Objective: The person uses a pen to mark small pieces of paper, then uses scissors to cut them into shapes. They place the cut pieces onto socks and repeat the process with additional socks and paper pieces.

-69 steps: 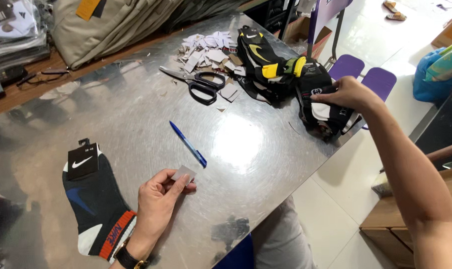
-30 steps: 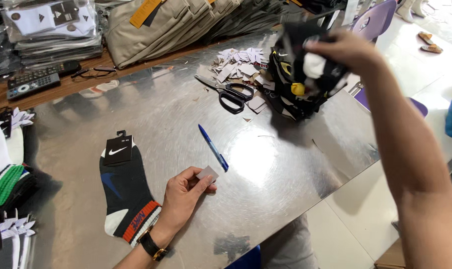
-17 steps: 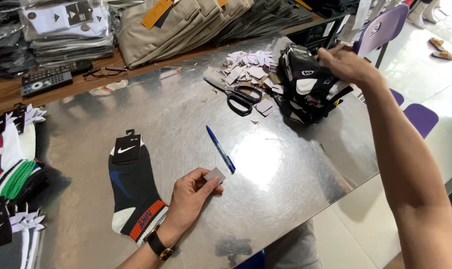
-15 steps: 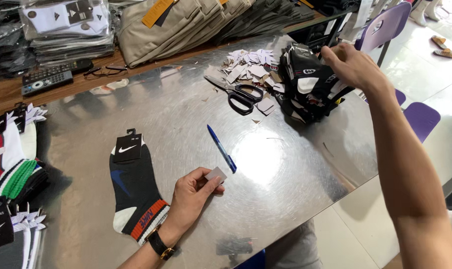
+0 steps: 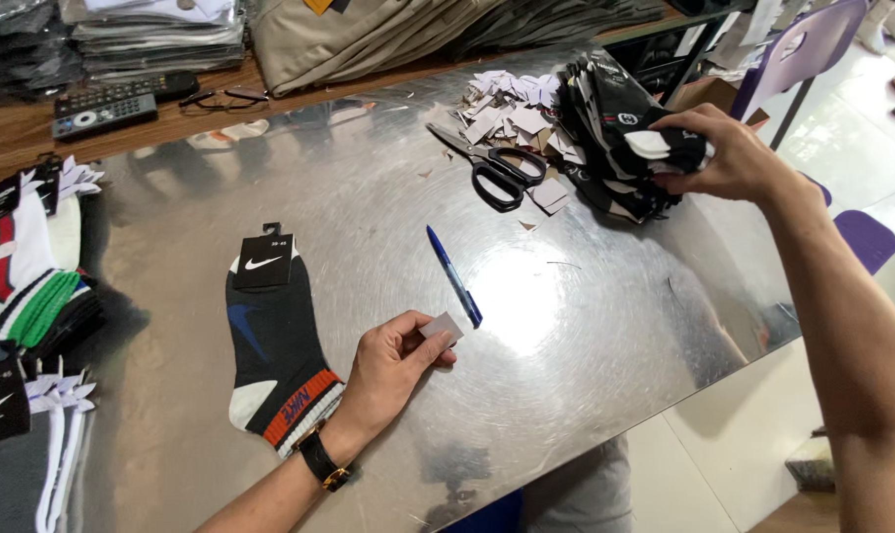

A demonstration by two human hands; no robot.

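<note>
Now my right hand point(image 5: 729, 158) has settled back at the sock pile point(image 5: 615, 138), grip clamped on one dark sock point(image 5: 665, 148), while my left hand point(image 5: 393, 370) keeps its grip pinched on the small paper tag point(image 5: 442, 327) (blue pen point(image 5: 453, 275) just beyond it) on the tabletop point(image 5: 586, 326).

Right hand point(image 5: 729, 158) on black socks point(image 5: 615, 148)

Shiny metal tabletop point(image 5: 586, 326), pretty scratched up, with a bright patch of overhead light glaring off the middle. Behind it runs a brown wooden shelf point(image 5: 13, 133) stacked with folded clothes point(image 5: 388, 30), plus a remote point(image 5: 107, 104) and a pair of glasses point(image 5: 221, 97) lying there. Off to the right is pale tiled floor point(image 5: 744, 444) with a purple chair point(image 5: 798, 44) and purple stools point(image 5: 867, 237).
</note>
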